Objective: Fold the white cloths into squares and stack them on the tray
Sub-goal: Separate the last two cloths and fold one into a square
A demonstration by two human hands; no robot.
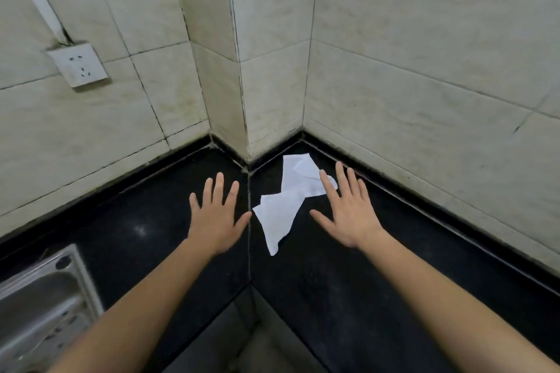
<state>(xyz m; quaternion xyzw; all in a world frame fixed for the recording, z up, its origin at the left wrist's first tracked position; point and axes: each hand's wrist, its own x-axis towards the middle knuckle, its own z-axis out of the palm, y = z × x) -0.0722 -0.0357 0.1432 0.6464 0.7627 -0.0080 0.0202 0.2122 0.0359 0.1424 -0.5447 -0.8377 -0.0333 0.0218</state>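
Two thin white cloths lie loosely crumpled on a black countertop [318, 266] in a tiled corner. The near cloth [277, 216] is between my hands; the far cloth [298, 174] lies toward the corner and overlaps it. My left hand [215, 216] hovers flat, fingers spread, just left of the near cloth, holding nothing. My right hand [348, 212] is also flat and spread, its fingertips over the right edge of the far cloth. No tray is in view.
A steel sink [39, 303] sits at the lower left. Tiled walls [394, 70] close the counter on both sides behind the cloths, with a jutting corner column [242, 100]. A wall socket [77, 65] is up on the left. The counter's inner edge drops away at bottom centre.
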